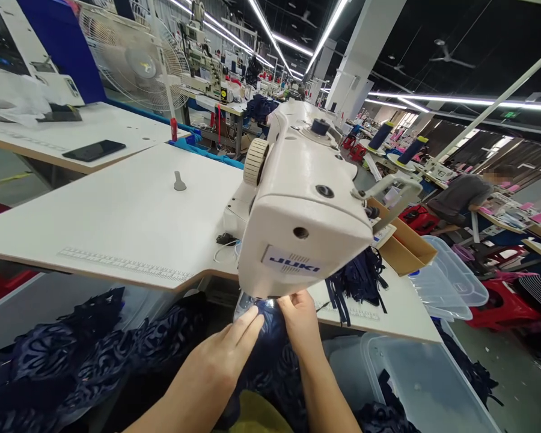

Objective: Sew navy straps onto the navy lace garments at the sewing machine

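A white JUKI sewing machine [306,234] stands in front of me, its head covering the needle area. Below it, a piece of dark navy fabric [271,331] is lit by the machine's lamp. My left hand [220,361] has its fingers together on the fabric's left side, with the thumb hidden. On the other side my right hand [300,316] pinches the fabric's edge close under the machine head; its fingertips are partly hidden. More navy patterned fabric [270,385] hangs down between my forearms toward my lap.
Navy straps [358,276] lie right of the machine, near a cardboard box [403,243] and clear plastic lids [451,279]. Navy lace pieces [72,355] fill a bin at left. The white table [130,210] carries a small grey piece [179,181]. A phone [94,150] lies behind.
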`<state>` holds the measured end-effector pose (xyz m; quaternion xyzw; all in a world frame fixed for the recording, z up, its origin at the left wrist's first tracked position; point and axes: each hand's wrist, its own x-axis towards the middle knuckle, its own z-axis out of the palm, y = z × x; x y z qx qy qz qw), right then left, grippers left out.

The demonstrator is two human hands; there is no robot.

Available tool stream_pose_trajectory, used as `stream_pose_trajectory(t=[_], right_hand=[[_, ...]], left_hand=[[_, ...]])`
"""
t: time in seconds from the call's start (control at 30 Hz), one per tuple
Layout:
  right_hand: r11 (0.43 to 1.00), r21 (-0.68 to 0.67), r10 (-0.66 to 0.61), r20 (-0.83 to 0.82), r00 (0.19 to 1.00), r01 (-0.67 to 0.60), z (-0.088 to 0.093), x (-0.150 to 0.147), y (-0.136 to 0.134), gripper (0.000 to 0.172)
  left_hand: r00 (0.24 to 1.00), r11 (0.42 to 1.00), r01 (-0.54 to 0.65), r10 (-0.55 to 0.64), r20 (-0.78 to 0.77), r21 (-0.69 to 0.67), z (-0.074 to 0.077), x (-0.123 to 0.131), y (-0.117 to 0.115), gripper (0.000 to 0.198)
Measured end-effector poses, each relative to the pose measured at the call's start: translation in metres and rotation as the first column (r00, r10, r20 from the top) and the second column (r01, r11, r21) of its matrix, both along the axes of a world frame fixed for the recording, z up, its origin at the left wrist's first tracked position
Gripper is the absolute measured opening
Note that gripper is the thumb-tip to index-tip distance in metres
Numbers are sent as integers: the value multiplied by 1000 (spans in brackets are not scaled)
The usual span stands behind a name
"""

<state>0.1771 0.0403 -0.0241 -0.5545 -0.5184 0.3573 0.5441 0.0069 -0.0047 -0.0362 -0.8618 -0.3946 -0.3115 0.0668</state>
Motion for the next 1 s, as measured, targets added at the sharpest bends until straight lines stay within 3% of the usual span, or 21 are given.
stream_pose_trajectory(t=[0.2, 0.33, 0.53, 0.63, 0.73, 0.83, 0.9, 1.0], right_hand=[[996, -81, 3, -243, 970, -23, 6, 2, -21, 21], [992, -128, -32, -333, 942, -12, 10, 7, -41, 24], [987, -150, -30, -497, 867, -52, 18, 8, -49, 24], [987, -153, -48, -536, 843, -42, 22, 2, -49, 29], [990, -125, -17, -545, 838, -61, 22, -2, -51, 29], [991, -73, 49, -601, 798, -115, 20, -3, -54, 23], [984, -32, 110, -669, 735, -176, 19, -1, -55, 19], [969, 41, 192, -744, 639, -243, 18, 2, -56, 17]], left_hand=[[986, 965, 62, -20, 164, -253, 19, -7, -4, 34], [966, 871, 164, -47, 254, -462, 32, -9, -10, 34], [951, 776, 190, 8, 310, -601, 31, -3, -11, 34], [938, 682, 236, 25, 345, -692, 34, 2, -8, 37], [918, 606, 298, 29, 395, -738, 42, 9, -7, 26], [916, 661, 312, -18, 401, -682, 50, 15, -6, 21], [933, 761, 270, -57, 354, -590, 51, 17, -7, 24], [965, 923, 182, -101, 243, -339, 47, 16, -7, 25]])
